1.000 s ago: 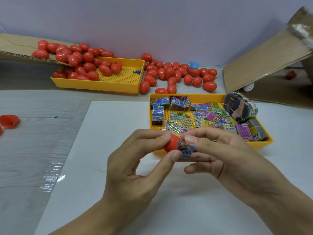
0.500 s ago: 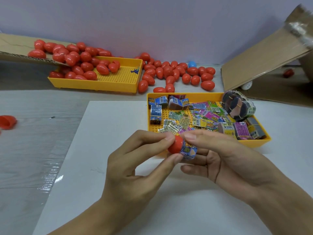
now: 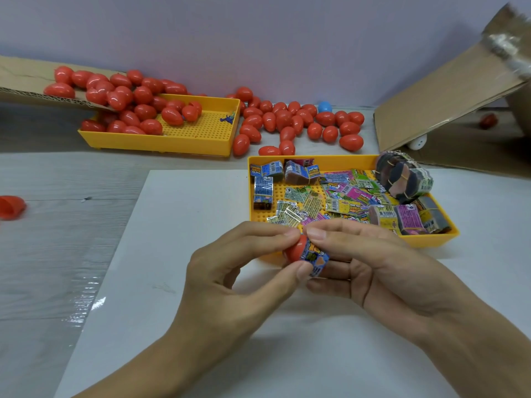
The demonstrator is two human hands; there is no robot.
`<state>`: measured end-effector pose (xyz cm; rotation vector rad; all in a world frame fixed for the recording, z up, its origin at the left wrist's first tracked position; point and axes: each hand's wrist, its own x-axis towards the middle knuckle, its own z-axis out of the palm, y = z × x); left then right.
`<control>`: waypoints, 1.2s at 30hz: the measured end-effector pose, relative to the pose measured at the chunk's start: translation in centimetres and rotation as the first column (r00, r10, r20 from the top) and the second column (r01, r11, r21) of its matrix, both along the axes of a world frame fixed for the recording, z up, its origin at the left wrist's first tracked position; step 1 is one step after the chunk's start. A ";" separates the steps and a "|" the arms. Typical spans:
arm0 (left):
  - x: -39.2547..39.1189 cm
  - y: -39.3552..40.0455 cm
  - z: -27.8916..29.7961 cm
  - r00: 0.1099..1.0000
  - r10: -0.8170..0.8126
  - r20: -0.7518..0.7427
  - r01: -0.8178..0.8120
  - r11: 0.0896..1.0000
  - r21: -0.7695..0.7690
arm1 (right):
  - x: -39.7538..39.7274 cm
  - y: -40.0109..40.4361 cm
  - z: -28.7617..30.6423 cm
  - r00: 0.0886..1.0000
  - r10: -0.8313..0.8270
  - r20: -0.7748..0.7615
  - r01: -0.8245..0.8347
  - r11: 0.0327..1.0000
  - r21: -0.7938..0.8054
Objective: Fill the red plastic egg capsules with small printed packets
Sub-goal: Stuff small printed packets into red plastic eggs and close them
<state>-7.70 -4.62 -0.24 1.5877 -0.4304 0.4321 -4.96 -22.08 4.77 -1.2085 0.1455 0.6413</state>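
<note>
Down at the centre, the left hand (image 3: 230, 280) pinches a glossy red capsule half (image 3: 296, 249) between thumb and curled fingertips, just above a matte white sheet (image 3: 178, 254). The right hand (image 3: 382, 268) meets it from the other side, its forefinger and thumb curled onto a crinkly blue printed packet (image 3: 316, 258) that sticks out of the capsule's open mouth. How deep the packet sits inside cannot be told, since fingers cover the rim.

Just behind the hands lies a shallow yellow plastic tray (image 3: 448, 235) with a pegboard-like dotted floor, holding loose flat packets (image 3: 344, 196) in pink, green and blue foil print, some banded in small blocks. A rounded bundle of packets (image 3: 402, 179) bound with thin elastic leans on its far right corner; its print is too dark to read.

Farther back to the left, a second yellow tray (image 3: 201, 139) holds smooth, shiny egg capsules (image 3: 138, 110) spilling off a corrugated cardboard flap (image 3: 23, 81). More red eggs (image 3: 298, 122) lie loose on the grey wood-grain table (image 3: 57, 254), with one blue egg (image 3: 324, 106) half hidden among them. A red shell piece (image 3: 11, 206) is cut off at the left edge. At right, a tilted cardboard panel (image 3: 445, 99) partly hides a small white round object (image 3: 418, 142) and a blurred red egg (image 3: 488, 121).
</note>
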 end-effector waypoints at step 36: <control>0.4 0.3 -0.3 1.000 -0.011 0.017 0.012 0.999 -0.045 | -0.8 0.6 0.2 0.984 -0.008 0.179 0.017 0.998 -0.053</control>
